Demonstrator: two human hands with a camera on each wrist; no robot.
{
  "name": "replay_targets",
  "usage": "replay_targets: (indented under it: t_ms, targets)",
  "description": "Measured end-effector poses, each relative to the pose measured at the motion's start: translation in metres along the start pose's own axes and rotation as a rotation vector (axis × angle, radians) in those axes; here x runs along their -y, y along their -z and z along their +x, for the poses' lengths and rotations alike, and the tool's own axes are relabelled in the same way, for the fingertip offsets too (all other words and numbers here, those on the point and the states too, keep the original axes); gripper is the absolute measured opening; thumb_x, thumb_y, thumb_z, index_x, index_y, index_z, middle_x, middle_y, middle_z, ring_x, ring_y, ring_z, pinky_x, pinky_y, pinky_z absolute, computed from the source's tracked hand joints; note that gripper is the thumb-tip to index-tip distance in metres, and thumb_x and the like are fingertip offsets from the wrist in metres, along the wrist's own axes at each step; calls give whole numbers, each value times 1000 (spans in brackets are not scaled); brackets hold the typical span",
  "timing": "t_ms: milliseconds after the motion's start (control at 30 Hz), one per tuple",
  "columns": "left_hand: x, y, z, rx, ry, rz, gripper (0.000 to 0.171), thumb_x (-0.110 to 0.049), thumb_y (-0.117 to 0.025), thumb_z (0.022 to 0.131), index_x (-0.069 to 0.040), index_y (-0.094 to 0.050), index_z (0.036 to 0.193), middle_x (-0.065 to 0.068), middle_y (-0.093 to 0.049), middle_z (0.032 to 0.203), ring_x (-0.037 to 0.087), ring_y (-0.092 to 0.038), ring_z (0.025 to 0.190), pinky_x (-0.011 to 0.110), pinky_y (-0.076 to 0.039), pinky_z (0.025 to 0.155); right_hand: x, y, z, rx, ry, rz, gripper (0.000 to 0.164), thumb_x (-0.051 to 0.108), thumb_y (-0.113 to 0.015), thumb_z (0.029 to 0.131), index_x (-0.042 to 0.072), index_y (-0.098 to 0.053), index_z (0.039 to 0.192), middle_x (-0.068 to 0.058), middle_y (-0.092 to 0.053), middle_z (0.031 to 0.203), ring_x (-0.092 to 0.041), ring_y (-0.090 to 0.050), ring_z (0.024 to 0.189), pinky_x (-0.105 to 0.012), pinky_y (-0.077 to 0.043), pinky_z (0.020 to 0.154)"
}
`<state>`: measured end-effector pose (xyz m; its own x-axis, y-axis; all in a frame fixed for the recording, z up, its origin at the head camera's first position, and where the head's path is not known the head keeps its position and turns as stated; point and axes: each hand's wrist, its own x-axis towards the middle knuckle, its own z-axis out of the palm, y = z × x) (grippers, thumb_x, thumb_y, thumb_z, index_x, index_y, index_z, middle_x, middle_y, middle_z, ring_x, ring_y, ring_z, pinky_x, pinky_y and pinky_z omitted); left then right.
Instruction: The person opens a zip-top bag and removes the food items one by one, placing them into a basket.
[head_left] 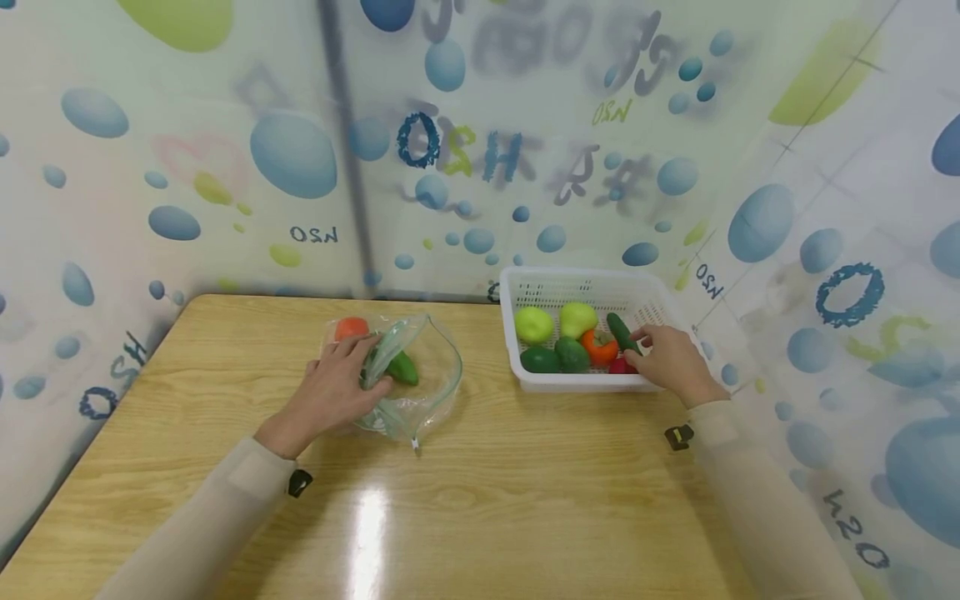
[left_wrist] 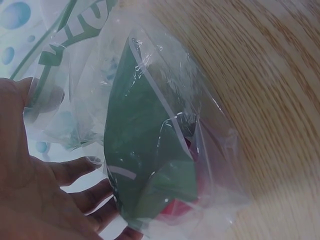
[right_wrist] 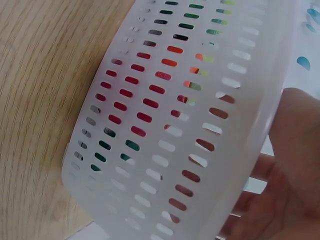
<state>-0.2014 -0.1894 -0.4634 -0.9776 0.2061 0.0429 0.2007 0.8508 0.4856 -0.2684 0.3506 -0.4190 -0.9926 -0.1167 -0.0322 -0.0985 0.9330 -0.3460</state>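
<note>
My left hand (head_left: 330,392) holds the clear zip bag (head_left: 442,392) by its mouth, the thumb showing through the film in the left wrist view. The bag lies with its green-edged mouth spread. Inside it are a long green vegetable (head_left: 403,368) and an orange-red round one (head_left: 351,327). My right hand (head_left: 671,358) reaches over the near right rim of the white basket (head_left: 555,383), with thumb and fingers pinching a small cucumber (head_left: 619,330). In the right wrist view the basket wall hides the fingertips.
In the basket lie yellow-green fruits (head_left: 534,325), dark green vegetables (head_left: 540,360), an orange persimmon-like fruit (head_left: 599,347) and a red piece (head_left: 619,367). The wooden table (head_left: 480,492) ends at a patterned wall (head_left: 450,208) behind, with another wall close on the right.
</note>
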Motion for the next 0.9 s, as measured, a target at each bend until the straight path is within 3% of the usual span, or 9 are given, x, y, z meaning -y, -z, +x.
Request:
replay_targets:
  t_ms: [200, 433, 700, 900]
  targets:
    - [-1, -1, -1, -14, -2, -6, 78, -44, -65, 109, -12, -46, 178, 27, -44, 180, 56, -44, 161, 89, -40, 117, 7, -5, -2, -75, 40, 23, 39, 24, -76, 111, -3, -77, 139, -33, -77, 142, -52, -75, 124, -69, -61, 110]
    - [-2, 0, 0, -51, -12, 2, 77, -43, -66, 106, -9, -51, 174, 30, -41, 177, 60, -41, 157, 86, -44, 112, 35, -10, -7, -204, 137, 43, 31, 18, -75, 111, -3, -80, 134, -29, -80, 136, -51, -74, 123, -66, -61, 108]
    - [-3, 3, 0, -26, 11, 18, 81, -46, -67, 106, -7, -49, 175, 38, -26, 184, 71, -33, 163, 91, -41, 118, 77, -23, -13, -359, 329, 49, 24, 12, -81, 105, -1, -83, 125, -24, -82, 125, -43, -77, 111, -57, -62, 94]
    - [-5, 2, 1, -18, 4, 25, 80, -45, -69, 107, -7, -50, 174, 36, -29, 184, 70, -41, 159, 88, -44, 117, 116, -35, -25, -388, 479, 94, 24, 9, -87, 102, 2, -84, 125, -19, -81, 121, -35, -74, 101, -49, -63, 84]
